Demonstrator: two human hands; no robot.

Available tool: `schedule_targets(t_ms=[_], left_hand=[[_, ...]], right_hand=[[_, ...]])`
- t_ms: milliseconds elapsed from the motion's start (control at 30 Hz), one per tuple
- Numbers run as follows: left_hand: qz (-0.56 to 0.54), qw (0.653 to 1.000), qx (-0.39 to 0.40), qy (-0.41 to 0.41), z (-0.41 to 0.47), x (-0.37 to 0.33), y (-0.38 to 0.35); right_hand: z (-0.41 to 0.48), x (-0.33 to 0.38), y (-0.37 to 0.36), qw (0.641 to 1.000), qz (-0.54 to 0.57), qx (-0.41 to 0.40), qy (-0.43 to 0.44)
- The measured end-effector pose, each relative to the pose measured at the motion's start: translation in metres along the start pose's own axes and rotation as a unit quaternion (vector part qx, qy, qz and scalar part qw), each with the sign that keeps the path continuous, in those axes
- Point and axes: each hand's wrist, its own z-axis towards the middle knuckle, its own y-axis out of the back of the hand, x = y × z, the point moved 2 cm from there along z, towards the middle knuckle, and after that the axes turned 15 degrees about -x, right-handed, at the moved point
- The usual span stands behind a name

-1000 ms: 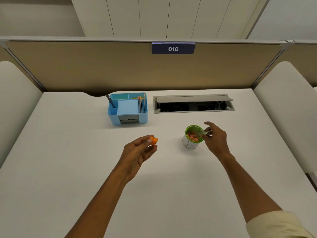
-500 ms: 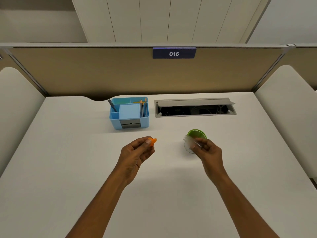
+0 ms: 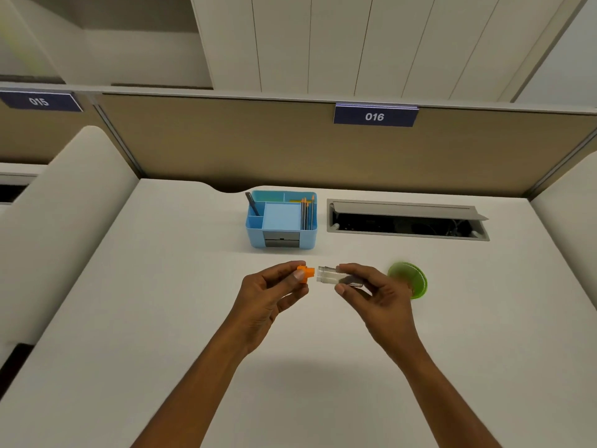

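Note:
My left hand (image 3: 269, 292) pinches a small orange cap (image 3: 305, 272) between thumb and fingertips above the white desk (image 3: 161, 318). My right hand (image 3: 376, 294) holds a clear little tube (image 3: 332, 275) sideways, its open end pointing left at the cap. Only a narrow gap separates cap and tube. A green-rimmed cup (image 3: 412, 281) stands just right of my right hand, partly hidden behind it and blurred.
A blue desk organiser (image 3: 281, 221) with pencils and a note pad sits at the back centre. To its right lies an open cable tray (image 3: 407, 221) set into the desk. Beige partitions with a sign reading 016 (image 3: 374, 116) close the back and sides.
My right hand lifted the clear tube away from the green cup and carried it left to meet the orange cap. The left hand kept hold of the cap. The view has swung left.

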Motion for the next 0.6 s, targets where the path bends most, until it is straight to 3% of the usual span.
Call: schedule_targets(t_ms=[267, 600], left_hand=[[0.020, 1.000, 0.009, -0.022, -0.002, -0.006, 0.009], [0.044, 0.999, -0.002, 0.019, -0.001, -0.011, 0.021]], right_hand=[[0.004, 0.007, -0.022, 0.996, -0.046, 0.067, 0.048], [0.010, 0.013, -0.035, 0.988, -0.079, 0.121, 0.046]])
